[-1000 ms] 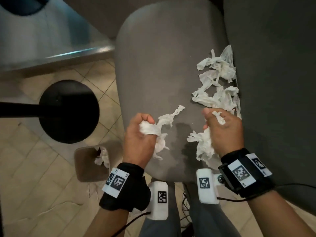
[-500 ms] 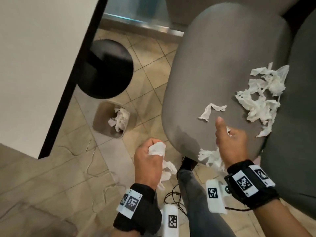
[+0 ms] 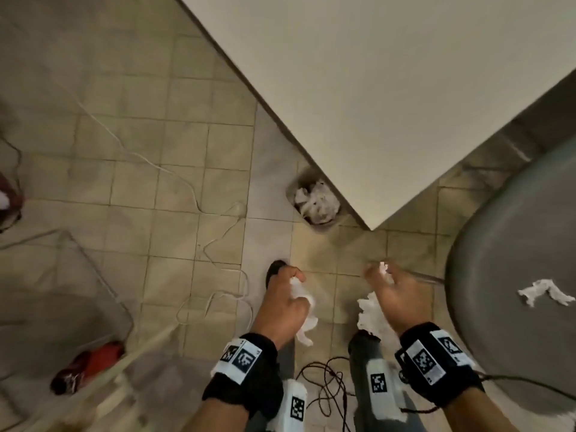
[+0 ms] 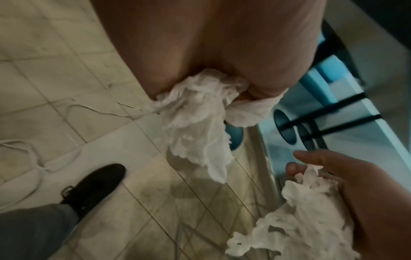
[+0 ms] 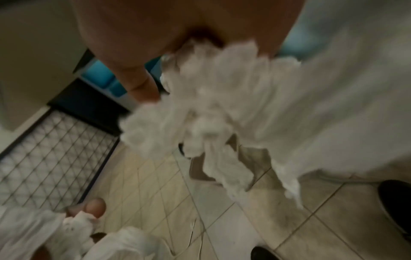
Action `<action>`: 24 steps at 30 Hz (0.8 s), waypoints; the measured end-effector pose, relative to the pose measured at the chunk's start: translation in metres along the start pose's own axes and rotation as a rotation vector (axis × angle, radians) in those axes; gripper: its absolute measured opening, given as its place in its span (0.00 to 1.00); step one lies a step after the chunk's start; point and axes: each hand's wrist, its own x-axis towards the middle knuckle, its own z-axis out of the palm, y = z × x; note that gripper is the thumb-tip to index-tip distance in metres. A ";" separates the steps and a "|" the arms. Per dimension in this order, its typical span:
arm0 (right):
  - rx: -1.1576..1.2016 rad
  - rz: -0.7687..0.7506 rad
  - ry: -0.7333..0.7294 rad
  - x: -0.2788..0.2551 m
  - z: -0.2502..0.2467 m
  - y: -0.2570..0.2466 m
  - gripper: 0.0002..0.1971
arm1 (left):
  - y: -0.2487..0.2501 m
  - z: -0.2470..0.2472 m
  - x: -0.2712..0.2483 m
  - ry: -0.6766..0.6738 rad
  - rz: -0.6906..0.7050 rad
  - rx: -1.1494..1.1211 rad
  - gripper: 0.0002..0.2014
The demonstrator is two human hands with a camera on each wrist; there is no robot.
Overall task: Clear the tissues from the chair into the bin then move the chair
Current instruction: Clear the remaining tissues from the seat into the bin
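While over floor | left hand [image 3: 282,302] clutches tissues [image 3: 304,319] | right hand [image 3: 397,296] clutches tissue wad [image 3: 371,313]

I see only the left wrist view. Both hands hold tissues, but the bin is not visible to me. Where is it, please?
Observer: In the head view the bin stands on the floor, partly under the corner of the white table.
Operator: Is it empty?
Observer: No, crumpled tissues lie inside it.
Operator: Is the chair clear?
Observer: Not yet. One tissue strip lies on the chair seat.
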 end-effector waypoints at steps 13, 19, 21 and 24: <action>-0.374 -0.083 -0.215 0.126 0.098 -0.043 0.17 | -0.031 -0.028 0.137 0.156 -0.003 -0.214 0.25; -0.436 -0.238 -0.088 0.209 0.100 -0.038 0.24 | -0.009 0.014 0.221 0.232 0.078 -0.182 0.30; -0.521 -0.269 -0.072 0.232 0.101 -0.034 0.28 | -0.007 0.027 0.246 0.255 0.083 -0.198 0.32; -0.536 -0.287 -0.081 0.252 0.104 -0.029 0.33 | -0.007 0.043 0.279 0.266 0.102 -0.131 0.35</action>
